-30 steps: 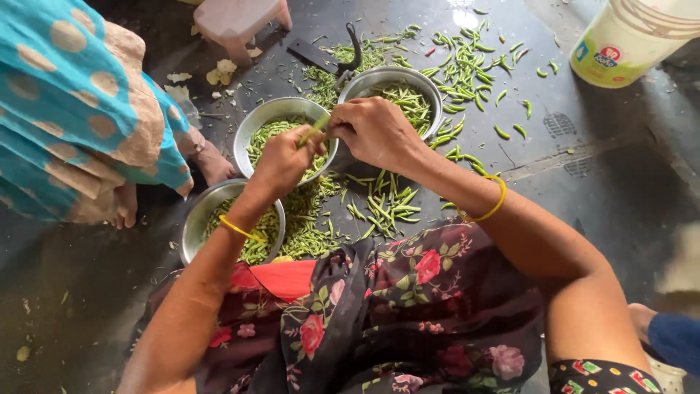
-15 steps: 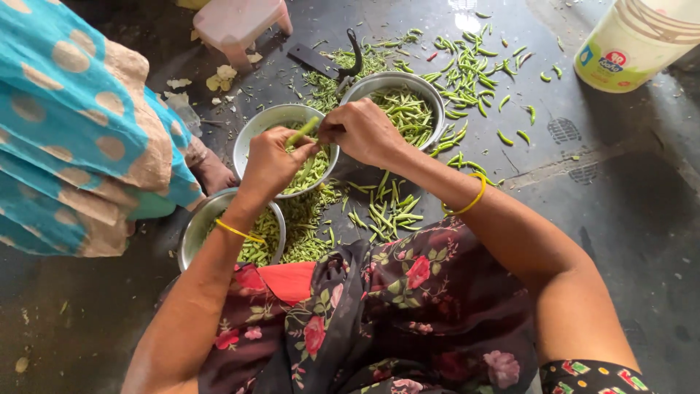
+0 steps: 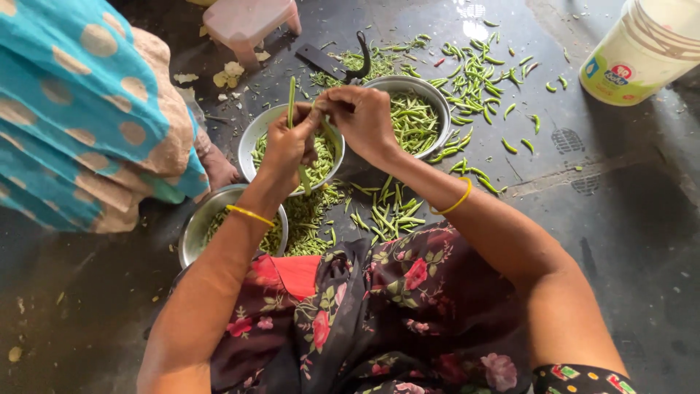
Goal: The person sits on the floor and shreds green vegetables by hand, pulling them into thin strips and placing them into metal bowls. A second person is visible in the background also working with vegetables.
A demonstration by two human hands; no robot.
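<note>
**Bean lifted clear of the bowls**

Now a long green bean (image 3: 292, 102) stands nearly upright above the steel bowls, held between both hands. Half a second ago it lay low and slanted over the middle bowl; it has since been raised and turned on end, so the work on this pod looks to be under way rather than finished. The left hand (image 3: 288, 146) is clamped round the bean's lower part, its tail showing below the fist. The right hand (image 3: 362, 120) is pinched together at the pod's side near the top, fingertips meeting the left thumb.

Directly beneath, the middle bowl (image 3: 251, 138) holds cut green pieces. At two o'clock from it sits a second bowl (image 3: 437, 109) of whole beans, and at seven o'clock a third bowl (image 3: 193, 233), partly hidden by the left forearm. Loose beans (image 3: 390, 211) lie on the dark floor (image 3: 642, 241) between the bowls and the flowered lap. Farther out, at twelve o'clock, a dark blade (image 3: 343, 62) rests beside a pink stool (image 3: 248, 22); a white bucket (image 3: 642, 51) stands at two o'clock, and another person in turquoise cloth (image 3: 73, 109) sits at nine o'clock.
</note>
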